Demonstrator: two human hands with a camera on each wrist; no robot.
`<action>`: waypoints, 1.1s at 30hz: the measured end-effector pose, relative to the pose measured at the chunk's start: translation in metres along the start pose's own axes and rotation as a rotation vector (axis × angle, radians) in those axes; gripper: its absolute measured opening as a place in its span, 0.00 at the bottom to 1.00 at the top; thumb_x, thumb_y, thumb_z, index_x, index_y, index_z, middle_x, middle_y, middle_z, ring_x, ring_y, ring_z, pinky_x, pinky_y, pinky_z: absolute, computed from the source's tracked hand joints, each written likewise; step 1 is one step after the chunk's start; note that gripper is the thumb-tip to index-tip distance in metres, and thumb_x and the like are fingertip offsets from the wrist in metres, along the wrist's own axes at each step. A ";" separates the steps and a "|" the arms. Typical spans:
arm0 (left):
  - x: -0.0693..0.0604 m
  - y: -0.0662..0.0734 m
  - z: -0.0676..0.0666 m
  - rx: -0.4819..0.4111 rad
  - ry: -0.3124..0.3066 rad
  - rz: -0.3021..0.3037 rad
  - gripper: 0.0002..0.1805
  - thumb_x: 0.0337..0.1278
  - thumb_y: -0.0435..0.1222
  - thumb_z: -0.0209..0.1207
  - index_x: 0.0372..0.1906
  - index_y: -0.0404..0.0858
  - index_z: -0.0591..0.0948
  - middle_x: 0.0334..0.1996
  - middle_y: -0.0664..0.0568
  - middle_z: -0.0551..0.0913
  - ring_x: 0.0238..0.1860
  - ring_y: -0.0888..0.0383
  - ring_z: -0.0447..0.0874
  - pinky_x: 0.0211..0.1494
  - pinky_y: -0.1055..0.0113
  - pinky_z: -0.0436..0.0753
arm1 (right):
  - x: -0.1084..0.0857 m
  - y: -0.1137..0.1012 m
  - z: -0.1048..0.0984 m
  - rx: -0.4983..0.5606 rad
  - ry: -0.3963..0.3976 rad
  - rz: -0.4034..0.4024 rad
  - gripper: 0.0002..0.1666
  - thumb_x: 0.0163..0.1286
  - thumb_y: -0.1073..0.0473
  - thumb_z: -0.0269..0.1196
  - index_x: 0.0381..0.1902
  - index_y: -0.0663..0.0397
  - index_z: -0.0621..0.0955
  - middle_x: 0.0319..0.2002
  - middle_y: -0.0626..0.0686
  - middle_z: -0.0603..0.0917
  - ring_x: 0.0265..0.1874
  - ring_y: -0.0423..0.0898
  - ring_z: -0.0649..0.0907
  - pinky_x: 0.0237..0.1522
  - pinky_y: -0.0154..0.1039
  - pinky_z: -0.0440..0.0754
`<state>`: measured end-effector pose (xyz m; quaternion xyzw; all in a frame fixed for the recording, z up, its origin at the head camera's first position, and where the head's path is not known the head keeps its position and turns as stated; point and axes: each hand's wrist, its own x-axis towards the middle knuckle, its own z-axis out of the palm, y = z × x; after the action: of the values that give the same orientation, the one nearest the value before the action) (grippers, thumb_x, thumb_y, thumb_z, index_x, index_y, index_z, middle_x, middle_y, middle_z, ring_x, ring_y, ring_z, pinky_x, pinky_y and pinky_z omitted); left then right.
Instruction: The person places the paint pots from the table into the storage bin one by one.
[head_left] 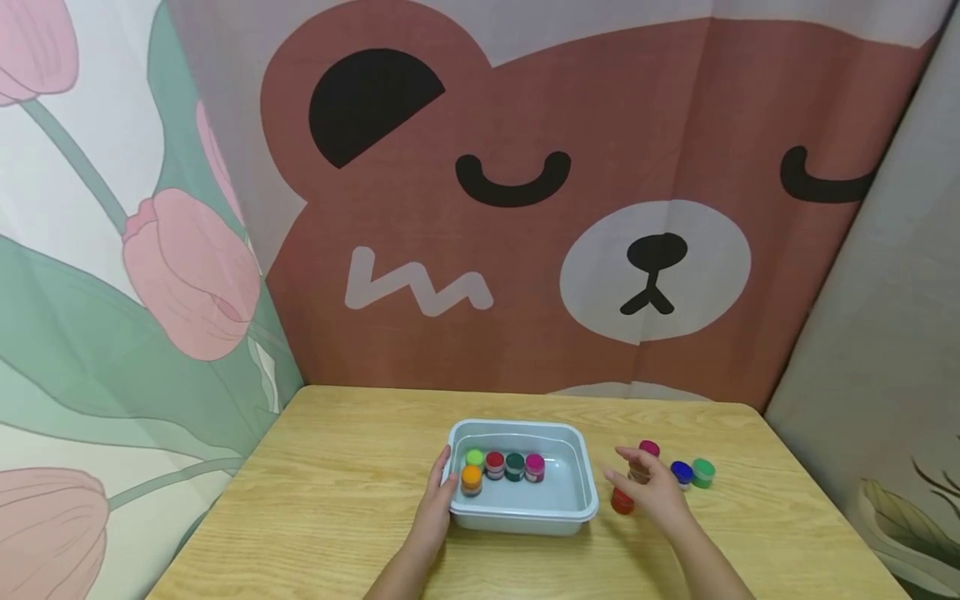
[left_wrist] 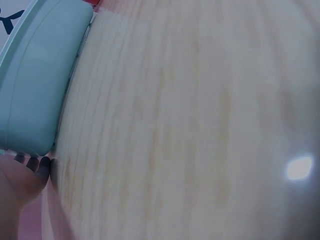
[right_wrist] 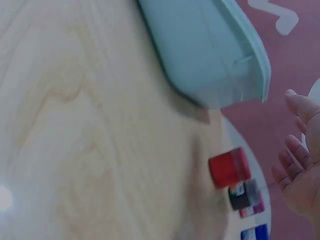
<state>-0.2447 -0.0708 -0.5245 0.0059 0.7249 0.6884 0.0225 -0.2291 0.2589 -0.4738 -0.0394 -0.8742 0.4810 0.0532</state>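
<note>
A pale blue plastic tub (head_left: 517, 523) stands on the table, holding several small paint jars: a light green jar (head_left: 475, 458), an orange jar (head_left: 471, 480), a red one, a dark green one and a magenta jar (head_left: 535, 468). My left hand (head_left: 433, 510) grips the tub's left end, its thumb at the rim. Above more jars right of the tub, my right hand (head_left: 654, 490) hovers with fingers spread, holding nothing. Nearest to it is a red jar (right_wrist: 230, 167); a dark jar (right_wrist: 243, 195) stands behind, partly covered by the hand in the head view.
A magenta-lidded jar (head_left: 649, 448), a blue jar (head_left: 682, 473) and a green jar (head_left: 703, 472) stand farther right on the wooden table (head_left: 337, 500). Behind the table's back edge hangs a curtain with a bear print (head_left: 600, 125); a tulip-print curtain (head_left: 187, 275) hangs at left.
</note>
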 end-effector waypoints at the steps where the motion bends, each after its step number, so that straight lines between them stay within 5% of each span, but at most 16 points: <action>1: 0.000 0.000 0.000 0.001 0.000 -0.002 0.31 0.75 0.44 0.41 0.78 0.47 0.52 0.78 0.39 0.49 0.77 0.32 0.43 0.72 0.28 0.45 | 0.000 0.004 0.000 -0.006 0.008 -0.003 0.34 0.66 0.51 0.67 0.64 0.64 0.73 0.62 0.67 0.76 0.61 0.63 0.75 0.62 0.53 0.78; 6: -0.001 0.001 0.000 0.008 -0.005 -0.008 0.31 0.75 0.45 0.41 0.78 0.47 0.52 0.78 0.39 0.49 0.77 0.32 0.43 0.72 0.28 0.45 | -0.001 0.023 0.001 -0.016 0.022 0.012 0.34 0.65 0.52 0.68 0.63 0.63 0.73 0.56 0.65 0.78 0.57 0.58 0.77 0.54 0.45 0.81; 20: -0.001 0.001 0.000 0.019 -0.009 -0.026 0.31 0.75 0.46 0.41 0.78 0.49 0.53 0.78 0.40 0.49 0.77 0.32 0.42 0.72 0.28 0.44 | -0.006 0.044 0.010 0.045 0.018 0.093 0.37 0.64 0.54 0.68 0.65 0.65 0.71 0.62 0.66 0.75 0.58 0.59 0.78 0.56 0.42 0.81; 26: -0.001 0.002 0.000 0.025 -0.010 -0.027 0.31 0.75 0.46 0.41 0.78 0.49 0.53 0.78 0.40 0.49 0.77 0.32 0.43 0.72 0.28 0.45 | -0.005 0.052 0.013 0.008 0.030 0.083 0.39 0.61 0.52 0.71 0.65 0.64 0.72 0.58 0.65 0.78 0.51 0.52 0.81 0.47 0.31 0.78; 33: -0.002 0.002 0.000 0.026 -0.008 -0.027 0.31 0.75 0.47 0.41 0.78 0.49 0.53 0.78 0.40 0.49 0.77 0.32 0.43 0.72 0.27 0.45 | -0.004 0.056 0.016 -0.039 0.048 0.072 0.37 0.60 0.52 0.71 0.63 0.64 0.74 0.56 0.64 0.81 0.49 0.51 0.82 0.47 0.33 0.78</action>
<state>-0.2431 -0.0712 -0.5222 -0.0009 0.7337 0.6786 0.0348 -0.2263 0.2744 -0.5297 -0.0834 -0.8800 0.4642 0.0561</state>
